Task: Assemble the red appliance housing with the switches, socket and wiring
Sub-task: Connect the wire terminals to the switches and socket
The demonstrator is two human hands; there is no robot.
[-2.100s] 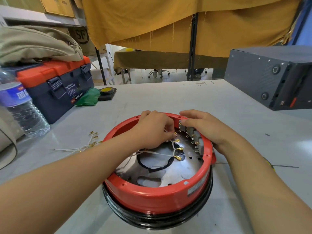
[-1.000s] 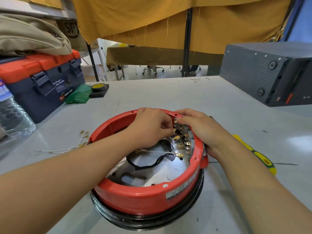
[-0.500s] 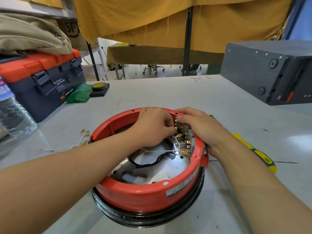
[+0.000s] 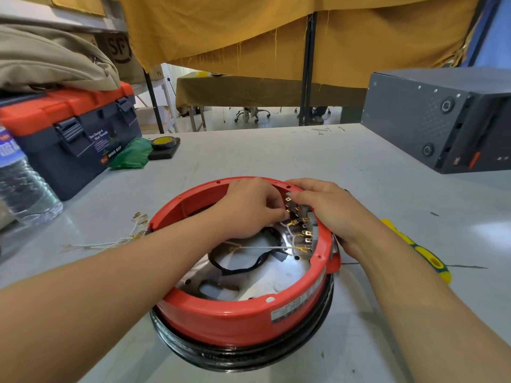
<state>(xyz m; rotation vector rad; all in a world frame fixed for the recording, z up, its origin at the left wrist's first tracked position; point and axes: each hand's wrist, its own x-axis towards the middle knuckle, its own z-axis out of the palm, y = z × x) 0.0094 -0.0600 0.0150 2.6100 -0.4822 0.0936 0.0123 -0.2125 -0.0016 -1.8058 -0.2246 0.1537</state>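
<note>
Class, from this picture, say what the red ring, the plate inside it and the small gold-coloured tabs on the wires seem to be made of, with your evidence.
Red ring: probably moulded plastic, glossy; smooth rounded rim with soft highlights, though painted metal is possible.
Plate: bare metal, polished; it mirrors light and shows punched holes.
Tabs: likely brass or plated metal; shiny yellow, flat stamped shapes.

Your left hand (image 4: 250, 208) reaches inside the red housing (image 4: 235, 319), its fingers curled and pinching a brass connector at the switch terminals (image 4: 300, 225) on the housing's inner right wall. Your right hand (image 4: 329, 208) drapes over the housing's right rim, fingers resting on top of the switches. A white wire (image 4: 262, 247) and a black cable loop (image 4: 240, 268) lie on the housing's metal floor. Left of the housing, loose white wires (image 4: 119, 240) lie on the table (image 4: 276, 156); right of it sits a yellow-green screwdriver (image 4: 425, 255). Farther left stand a toolbox (image 4: 69, 131) and water bottle (image 4: 22, 186).
</note>
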